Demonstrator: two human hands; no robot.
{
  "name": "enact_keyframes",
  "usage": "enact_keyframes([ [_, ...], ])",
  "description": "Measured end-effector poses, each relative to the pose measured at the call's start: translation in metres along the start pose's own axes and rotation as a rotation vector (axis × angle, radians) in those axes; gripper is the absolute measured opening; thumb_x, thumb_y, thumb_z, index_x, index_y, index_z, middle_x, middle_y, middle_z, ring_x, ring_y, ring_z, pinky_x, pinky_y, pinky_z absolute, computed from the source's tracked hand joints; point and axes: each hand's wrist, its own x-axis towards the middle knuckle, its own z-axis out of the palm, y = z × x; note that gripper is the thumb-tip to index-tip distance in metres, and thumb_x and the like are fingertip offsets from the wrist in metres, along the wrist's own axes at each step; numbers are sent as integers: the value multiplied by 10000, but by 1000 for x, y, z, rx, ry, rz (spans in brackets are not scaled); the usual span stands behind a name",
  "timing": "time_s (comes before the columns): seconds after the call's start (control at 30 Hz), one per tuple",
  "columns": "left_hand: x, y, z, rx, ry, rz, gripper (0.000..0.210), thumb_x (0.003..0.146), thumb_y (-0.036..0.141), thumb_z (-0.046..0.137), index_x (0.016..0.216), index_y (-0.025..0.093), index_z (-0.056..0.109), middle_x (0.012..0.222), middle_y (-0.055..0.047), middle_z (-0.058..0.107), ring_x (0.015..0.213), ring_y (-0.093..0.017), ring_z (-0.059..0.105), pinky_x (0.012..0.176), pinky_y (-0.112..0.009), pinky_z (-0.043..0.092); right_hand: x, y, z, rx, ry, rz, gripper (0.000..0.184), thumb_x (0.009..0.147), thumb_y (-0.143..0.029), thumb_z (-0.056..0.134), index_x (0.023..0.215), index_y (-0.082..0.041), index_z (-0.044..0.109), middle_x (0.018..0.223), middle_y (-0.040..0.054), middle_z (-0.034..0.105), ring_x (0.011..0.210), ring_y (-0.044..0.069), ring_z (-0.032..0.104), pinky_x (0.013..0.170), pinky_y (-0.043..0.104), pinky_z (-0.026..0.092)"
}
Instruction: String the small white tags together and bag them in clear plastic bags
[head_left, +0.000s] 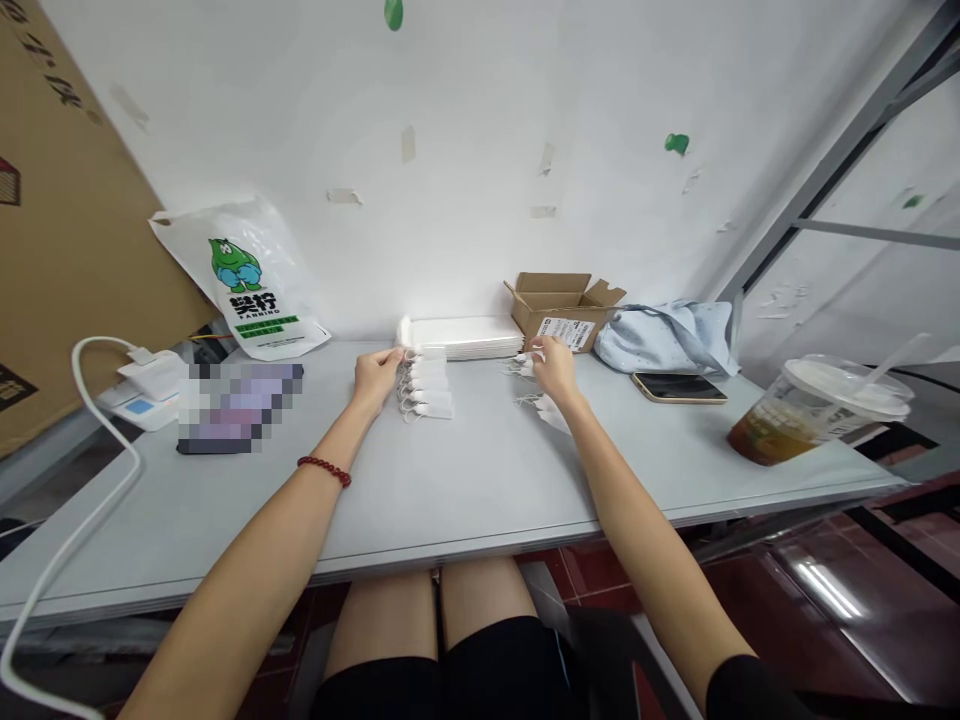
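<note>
My left hand (377,378) is closed in a pinch at the string end of the topmost white tag (431,353). Below that tag, several more white tags (433,410) with thin loop strings lie in an overlapping column on the table. My right hand (553,368) is over a second group of white tags (551,412), whose strings point left. Its fingers are bent and pressed together by the upper tags of that group; what they grip is too small to make out. Behind both groups lies a stack of flat white pieces (465,338).
An open cardboard box (564,315) stands at the back by the wall, beside a light blue cloth bag (664,335). A phone (679,388) and a tilted drink cup (814,410) are to the right. Left are a plastic bag (251,275), a blurred-out device (244,408) and a white cable (124,500).
</note>
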Motion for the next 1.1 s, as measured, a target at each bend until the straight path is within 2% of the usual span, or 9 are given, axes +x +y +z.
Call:
enact_keyframes([
  [0.1, 0, -1, -4, 96, -5, 18, 296, 721, 327, 548, 844, 137, 738, 889, -66, 731, 848, -207, 637, 803, -292, 463, 0, 13, -4, -188, -74, 67, 388, 781, -86, 438, 1115, -126, 632, 1163, 164, 603, 1101, 287, 524, 894, 393, 417],
  [0.2, -4, 2, -9, 225, 7, 13, 350, 720, 304, 552, 971, 136, 729, 950, -76, 726, 848, -205, 630, 821, -300, 459, -1, 18, -6, -261, -157, 117, 386, 832, -128, 427, 1160, -153, 628, 1231, 152, 587, 1146, 297, 509, 878, 398, 426],
  [0.37, -17, 12, -15, 297, 47, -47, 330, 715, 238, 542, 968, 134, 727, 967, -97, 722, 898, -214, 634, 854, -301, 446, -1, 18, -5, -256, -197, 104, 330, 871, -241, 456, 1134, -182, 645, 1204, 134, 613, 1130, 283, 533, 865, 385, 436],
  [0.47, -22, 16, -16, 239, 48, -83, 331, 699, 237, 546, 961, 135, 721, 938, -103, 724, 890, -216, 642, 839, -297, 450, 0, 21, -2, -225, -152, 63, 312, 825, -161, 488, 1082, -158, 663, 1128, 147, 645, 1039, 267, 586, 842, 359, 445],
  [0.57, -25, 20, -19, 181, 49, -83, 354, 693, 250, 526, 974, 134, 708, 907, -102, 722, 806, -206, 643, 756, -291, 469, 0, 25, 1, -169, -123, 29, 335, 765, -69, 483, 1033, -135, 674, 1060, 155, 662, 963, 249, 614, 815, 335, 448],
  [0.7, -28, 25, -21, 149, 61, -77, 344, 677, 246, 521, 950, 140, 701, 846, -85, 720, 718, -185, 625, 676, -273, 463, 1, 25, 1, -76, -78, 35, 343, 705, -31, 467, 951, -134, 683, 947, 127, 681, 876, 219, 625, 808, 321, 445],
  [0.83, -32, 30, -20, 123, 60, -57, 314, 665, 232, 523, 910, 154, 703, 757, -54, 709, 670, -172, 612, 657, -263, 453, 0, 8, -3, 149, -8, 65, 251, 738, -146, 499, 915, -143, 678, 816, 89, 684, 790, 214, 622, 764, 330, 455],
  [0.97, -39, 35, -16, 63, -15, 31, 291, 675, 250, 536, 883, 142, 709, 737, -46, 693, 700, -165, 613, 686, -262, 450, -11, -23, -3, 479, -85, 65, 278, 783, -294, 513, 979, -147, 644, 660, 27, 650, 674, 192, 632, 666, 305, 454],
  [1.1, -48, 47, -12, -43, -152, 40, 324, 687, 294, 587, 944, 129, 696, 739, -33, 669, 615, -124, 565, 603, -245, 437, -26, -50, 1, 565, -123, -13, 271, 811, -368, 509, 925, -155, 630, 613, 13, 650, 610, 166, 609, 624, 281, 437],
])
